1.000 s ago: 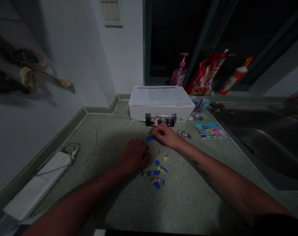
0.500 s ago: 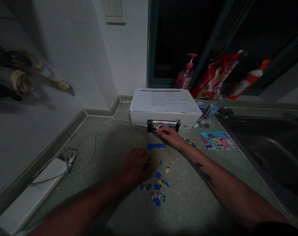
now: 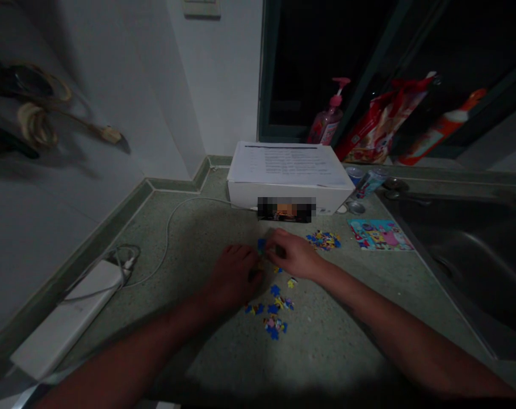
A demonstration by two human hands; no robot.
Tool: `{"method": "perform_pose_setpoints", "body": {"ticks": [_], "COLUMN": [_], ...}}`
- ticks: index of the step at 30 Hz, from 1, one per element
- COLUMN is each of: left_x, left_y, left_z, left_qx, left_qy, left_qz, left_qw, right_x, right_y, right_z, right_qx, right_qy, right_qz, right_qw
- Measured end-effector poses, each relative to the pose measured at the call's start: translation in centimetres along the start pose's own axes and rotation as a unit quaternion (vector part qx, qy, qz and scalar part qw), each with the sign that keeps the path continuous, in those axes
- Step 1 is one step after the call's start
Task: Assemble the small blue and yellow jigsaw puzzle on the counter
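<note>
Left hand [image 3: 235,275] lies palm-down and right hand [image 3: 294,254] bends its fingers beside a flat, partly hidden blue jigsaw section [image 3: 261,244] on the speckled grey-green countertop [image 3: 326,341], either hand's grip being indeterminable.

Pale walls [image 3: 236,79], dark window [image 3: 317,51], dim light

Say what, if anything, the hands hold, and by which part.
Unclear: the left hand and right hand, beside the blue puzzle pieces, hide any hold.
</note>
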State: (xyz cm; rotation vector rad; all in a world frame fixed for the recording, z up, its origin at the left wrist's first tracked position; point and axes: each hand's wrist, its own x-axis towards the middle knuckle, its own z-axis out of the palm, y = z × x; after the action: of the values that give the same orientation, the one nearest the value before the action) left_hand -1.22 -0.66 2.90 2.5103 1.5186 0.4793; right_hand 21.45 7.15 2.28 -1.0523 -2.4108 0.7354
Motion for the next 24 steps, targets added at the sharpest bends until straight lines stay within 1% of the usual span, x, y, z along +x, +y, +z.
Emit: {"method": "perform_pose_setpoints", "body": {"ticks": [2, 5, 7, 9, 11, 13, 19, 24], "left_x": [0.0, 0.1, 0.1, 0.1, 0.1, 0.2, 0.3, 0.3], "left_y": [0.1, 0.1, 0.0, -0.2, -0.3, -0.4, 0.2, 0.6], "left_z": [-0.2, -0.2, 0.0, 0.1, 0.3, 0.3, -0.6, -1.5], "left_qx": [0.016, 0.029, 0.026, 0.019, 0.013, 0.009, 0.011, -0.01], "left_qy": [-0.005, -0.012, -0.008, -0.002, -0.003, -0.007, -0.027, -0.038], "left_qz": [-0.017, -0.024, -0.02, -0.015, -0.01, -0.012, -0.021, -0.016], "left_qw": [1.0, 0.999, 0.999, 1.0, 1.0, 1.0, 0.999, 0.999], "right_x": [-0.6, -0.8, -0.7, -0.5, -0.4, -0.4, -0.8, -1.0], "right_y": [-1.1, -1.9, -1.8, -1.4, -0.9, -0.6, -1.0, -1.3], "right_z": [0.4, 0.6, 0.6, 0.5, 0.5, 0.4, 0.5, 0.4], "right_qx": [-0.055, -0.085, -0.08, -0.063, -0.042, -0.03, -0.052, -0.068], "right_qy": [-0.035, -0.059, -0.051, -0.027, -0.003, 0.006, -0.032, -0.045], "right_qz": [0.011, 0.024, 0.027, 0.028, 0.029, 0.024, 0.005, -0.016], "right_qw": [0.998, 0.994, 0.995, 0.997, 0.999, 0.999, 0.998, 0.997]}}
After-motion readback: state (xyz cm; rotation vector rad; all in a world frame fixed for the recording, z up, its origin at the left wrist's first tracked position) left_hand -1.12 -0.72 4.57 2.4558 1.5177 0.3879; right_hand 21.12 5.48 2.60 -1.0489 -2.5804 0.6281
